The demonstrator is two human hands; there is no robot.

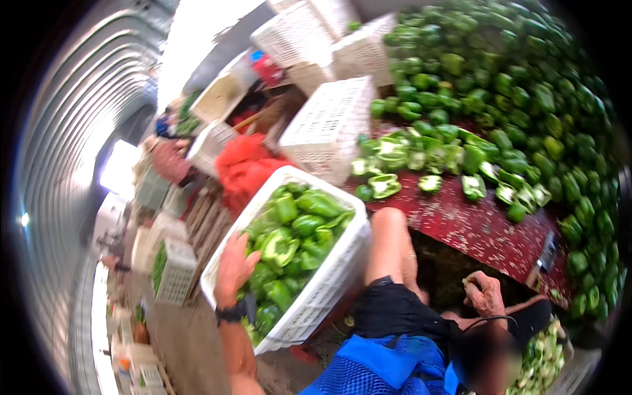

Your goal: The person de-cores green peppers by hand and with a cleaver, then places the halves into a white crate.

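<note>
A white plastic crate [352, 247] full of cut green bell peppers [281, 247] stands at my left knee. My left hand [236, 263], with a dark band on its wrist, reaches over the crate's left rim. Its fingers are spread and lie against the peppers at that side, gripping none of them. My right hand [486, 294] is by my right leg, below the red tabletop, with its fingers curled in. Whether anything is inside that grip is hidden. A knife [545, 253] lies on the red tabletop beyond my right hand.
The red table [454, 214], strewn with pale seeds, bears halved peppers [431, 158] and a large heap of whole peppers [513, 79]. White crates [329, 125] stand at its left with a red cloth bag [247, 164]. Pepper scraps [543, 362] fill a container at lower right. A person [170, 160] is far left.
</note>
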